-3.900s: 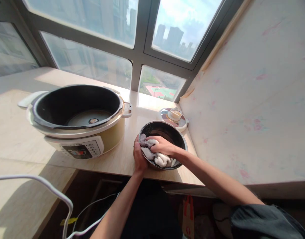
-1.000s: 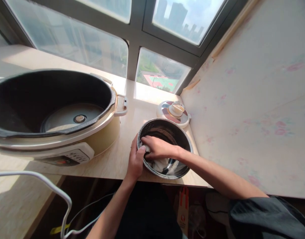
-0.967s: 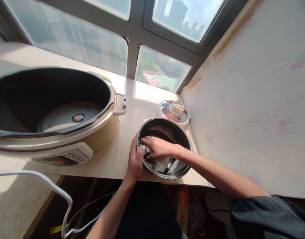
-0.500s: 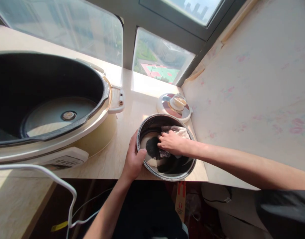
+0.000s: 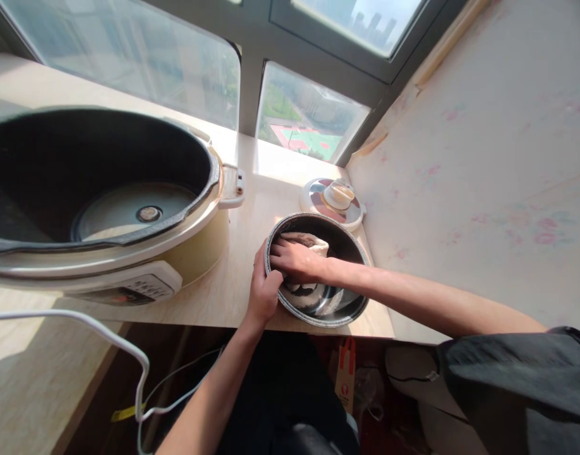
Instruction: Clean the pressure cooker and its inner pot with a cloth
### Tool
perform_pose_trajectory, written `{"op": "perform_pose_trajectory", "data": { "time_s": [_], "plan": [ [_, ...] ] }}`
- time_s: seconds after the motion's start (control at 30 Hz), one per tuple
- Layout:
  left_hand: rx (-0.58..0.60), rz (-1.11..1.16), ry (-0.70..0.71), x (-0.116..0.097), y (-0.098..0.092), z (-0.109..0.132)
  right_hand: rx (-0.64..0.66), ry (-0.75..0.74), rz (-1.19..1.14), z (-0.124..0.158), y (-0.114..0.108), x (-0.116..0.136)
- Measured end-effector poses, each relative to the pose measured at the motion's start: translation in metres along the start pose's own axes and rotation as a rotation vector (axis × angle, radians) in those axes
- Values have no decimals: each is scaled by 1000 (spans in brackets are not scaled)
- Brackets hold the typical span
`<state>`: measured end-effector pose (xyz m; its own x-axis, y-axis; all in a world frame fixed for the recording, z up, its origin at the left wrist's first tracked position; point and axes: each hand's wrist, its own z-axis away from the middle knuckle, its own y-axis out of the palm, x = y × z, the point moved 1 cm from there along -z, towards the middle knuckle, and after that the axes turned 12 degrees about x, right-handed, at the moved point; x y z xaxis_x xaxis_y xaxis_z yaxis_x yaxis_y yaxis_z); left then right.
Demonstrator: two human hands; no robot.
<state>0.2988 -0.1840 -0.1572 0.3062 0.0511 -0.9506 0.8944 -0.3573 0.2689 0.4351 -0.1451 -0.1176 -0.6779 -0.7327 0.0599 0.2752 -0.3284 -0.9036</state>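
A dark round inner pot [image 5: 344,239] with a pale rim stands at the front edge of the sill. My left hand [image 5: 264,292] grips its left side, thumb over the rim and fingers round the outside wall. Inside the pot, my right hand [image 5: 297,260] presses a stained whitish cloth [image 5: 313,241] against the left part of the wall. The right fingertips are partly hidden by the pot's shade. Behind the pot lies a white lid [image 5: 313,197] with a knob on top.
At left stands a large open pressure cooker body [image 5: 205,243] with a dark interior and a control panel. A white cord [image 5: 100,335] loops in front of it. Windows [image 5: 309,114] rise behind, a flowered wall [image 5: 484,189] at right. A paper bag [image 5: 345,379] is below the sill.
My right hand and the cloth have moved left across the pot, from its right part to the left wall. My left hand keeps its hold on the rim. The view has shifted slightly.
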Motion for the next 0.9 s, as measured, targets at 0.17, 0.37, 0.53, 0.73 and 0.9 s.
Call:
{"op": "perform_pose_trajectory", "data": {
  "time_s": [0.17, 0.37, 0.53, 0.73, 0.9],
  "plan": [
    [-61, 15, 9, -1, 4, -1, -52, -34, -166, 8, 0, 13],
    [-33, 41, 7, -11, 5, -3, -51, -63, -404, 15, -2, 17],
    [-46, -5, 4, -17, 5, -4, 27, 31, -683, 24, -8, 20],
    [-56, -34, 15, -21, 6, -4, 29, 180, -1004, 33, -8, 21],
    [-26, -53, 3, -17, 3, -4, -196, 338, -1348, 34, -13, 26]
  ]
}}
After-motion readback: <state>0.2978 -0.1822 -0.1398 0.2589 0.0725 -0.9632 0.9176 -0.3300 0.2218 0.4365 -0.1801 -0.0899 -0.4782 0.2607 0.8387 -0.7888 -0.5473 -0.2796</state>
